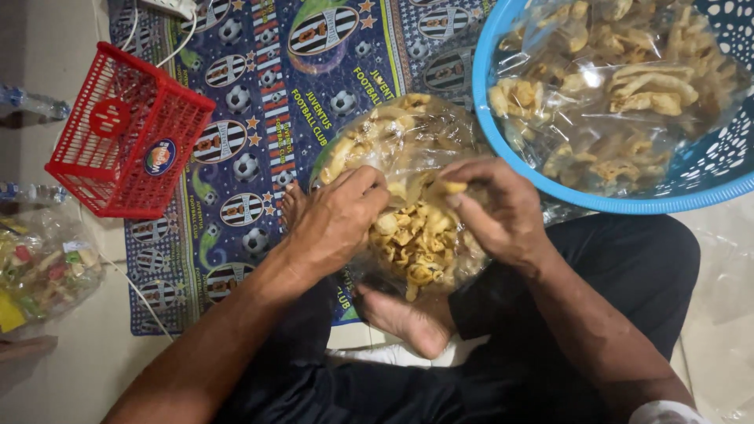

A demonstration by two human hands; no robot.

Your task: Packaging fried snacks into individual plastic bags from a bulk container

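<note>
Both hands, left hand (pixel 334 220) and right hand (pixel 499 208), grip the clear bag of crackers (pixel 416 228); keep its mouth gathered and upright to avoid spills.

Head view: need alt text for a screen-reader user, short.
Seen from above, a seated person's left hand and right hand grip the open top of a clear plastic bag of yellow fried crackers in their lap. A blue plastic basket holding more bagged crackers sits at upper right, a red basket at left on a patterned mat.
</note>
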